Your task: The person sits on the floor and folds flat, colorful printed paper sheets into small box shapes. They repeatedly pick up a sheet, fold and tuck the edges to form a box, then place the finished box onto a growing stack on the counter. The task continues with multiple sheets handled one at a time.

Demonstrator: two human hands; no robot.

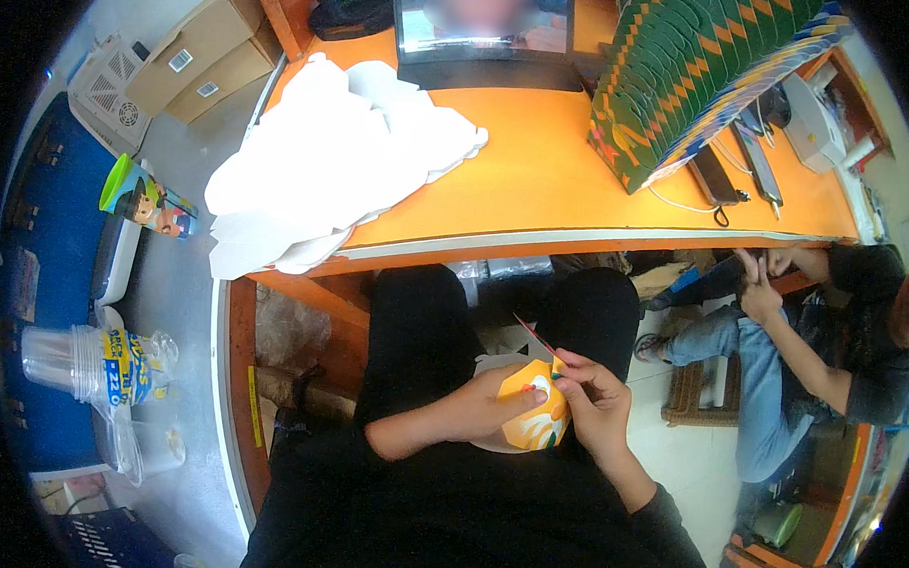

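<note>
Above my lap, my left hand (478,405) grips an orange printed paper piece (537,432) with white shapes and a cut-looking, angular outline. Its thumb lies across the printed face. My right hand (598,401) pinches the upper right edge of the same piece between thumb and fingers. From that pinch a thin red-edged strip (535,333) sticks up to the left; whether it is part of the paper or separate, I cannot tell. A paler layer shows behind the orange piece.
On the orange table (518,191) lie a white paper pile (329,149), a screen (483,30), a green-and-orange printed stack (672,81) and a phone (713,178). Plastic cups (71,361) and a cartoon cup (147,198) stand left. Another person (822,367) sits at right.
</note>
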